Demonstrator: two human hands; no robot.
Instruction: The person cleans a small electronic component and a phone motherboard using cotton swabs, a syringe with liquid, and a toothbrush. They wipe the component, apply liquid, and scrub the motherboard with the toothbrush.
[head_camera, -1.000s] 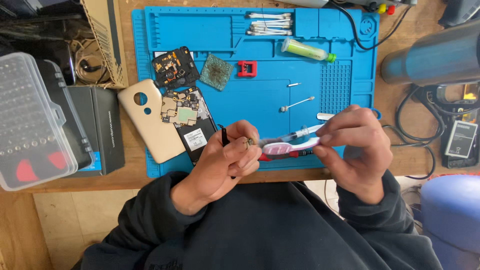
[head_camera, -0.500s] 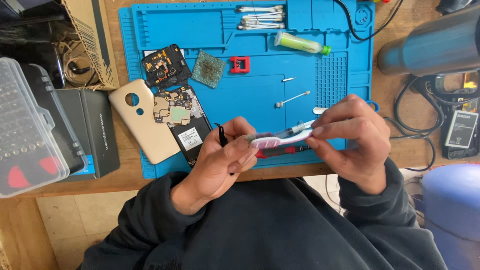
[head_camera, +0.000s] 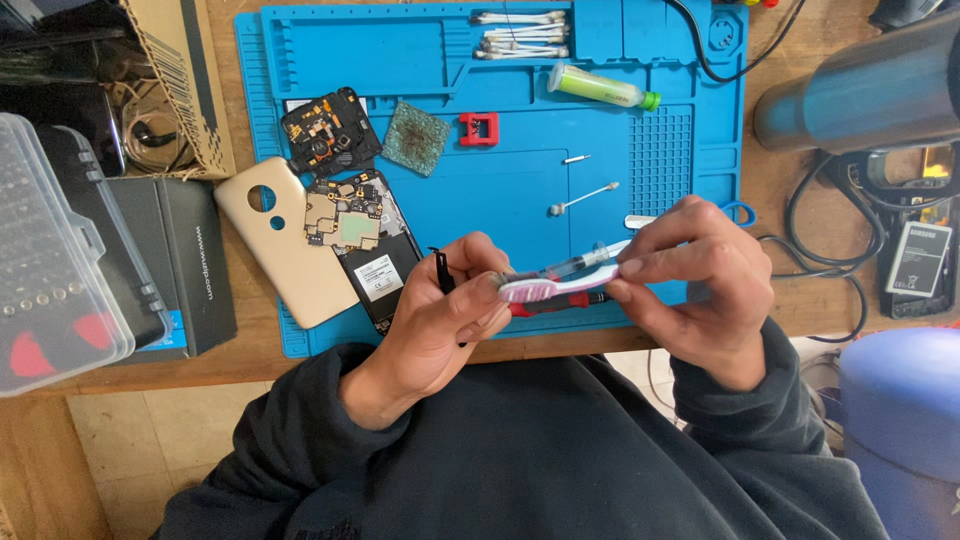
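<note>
Toothbrush (head_camera: 555, 287), pink and white, sits over the near edge of the blue mat (head_camera: 500, 210); left hand (head_camera: 440, 325) pinches its head, right hand (head_camera: 690, 280) clamps its handle alongside a clear syringe (head_camera: 580, 262). Judged light, stiff, smooth; best gripped mid-handle

Bright, even light, prob. from overhead; colours on the blue mat (head_camera: 500, 90) read clean. Shadows soft & short, just under the left hand (head_camera: 445, 320) and right hand (head_camera: 695, 285) toward the mat's near edge. Mild sheen on the clear plastic case (head_camera: 50, 260) left of the mat & on the dark cylinder (head_camera: 860, 90) right of it. Centre sharp, no motion blur. Slight wide-angle bend far from the mat; blue stool (head_camera: 900, 430) right of the mat looks soft.
</note>
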